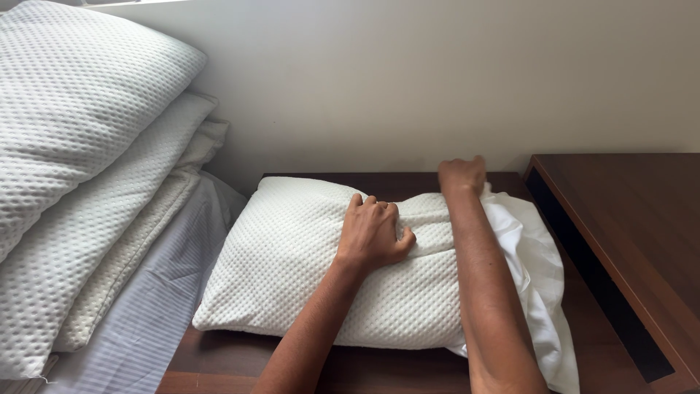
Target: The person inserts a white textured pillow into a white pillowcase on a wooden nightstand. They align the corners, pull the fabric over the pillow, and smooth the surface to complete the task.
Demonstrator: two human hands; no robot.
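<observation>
The pillow (306, 270) lies on the dark wooden worktop (364, 368). The left hand (372, 235) clamps a fold of the pillow. The right hand (461, 175) appears fisted on the white pillowcase (536, 270), which covers only one end; most remains bare.

A person's left hand (373, 232) gripped a bunched fold of a dimpled white pillow (292, 270) lying on a dark wooden table (408, 368), while the right hand (461, 175) clutched the smooth white pillowcase (536, 270) at the pillow's far end. More pillows (80, 146) were stacked to the left.
</observation>
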